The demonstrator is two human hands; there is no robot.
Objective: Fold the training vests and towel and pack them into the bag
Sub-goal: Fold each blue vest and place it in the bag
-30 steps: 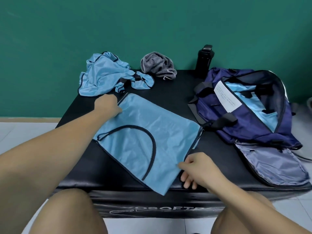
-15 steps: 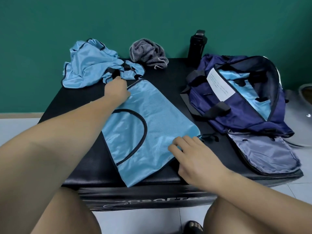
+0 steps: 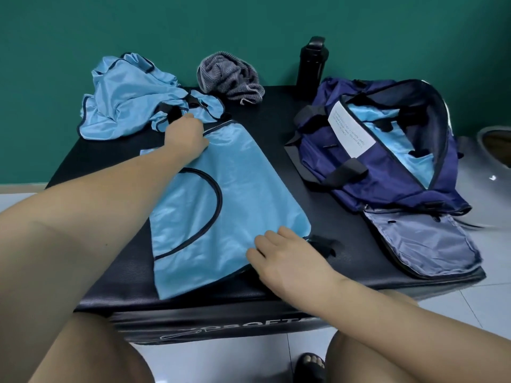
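Note:
A light blue training vest (image 3: pixel 237 189) with dark trim lies flat, folded, on the black mat (image 3: pixel 326 217). My left hand (image 3: pixel 188 135) grips its far left corner with curled fingers. My right hand (image 3: pixel 287 255) rests on its near right corner, fingers laid out on the fabric. A second blue vest (image 3: pixel 124 103) sits crumpled at the back left, with a grey striped towel (image 3: pixel 229 76) bunched beside it. The navy bag (image 3: pixel 367 172) stands open on the right, with blue fabric (image 3: pixel 387 134) inside it.
A black bottle (image 3: pixel 312 64) stands at the back against the green wall. The bag's grey flap (image 3: pixel 423 244) lies open towards the mat's front right edge. My knees are below the mat's front edge, over a tiled floor (image 3: pixel 470 305).
My right hand moved from the vest's near edge up onto its right corner, fingers now on top. The left hand kept hold of the far corner. The vest turned slightly on the mat.

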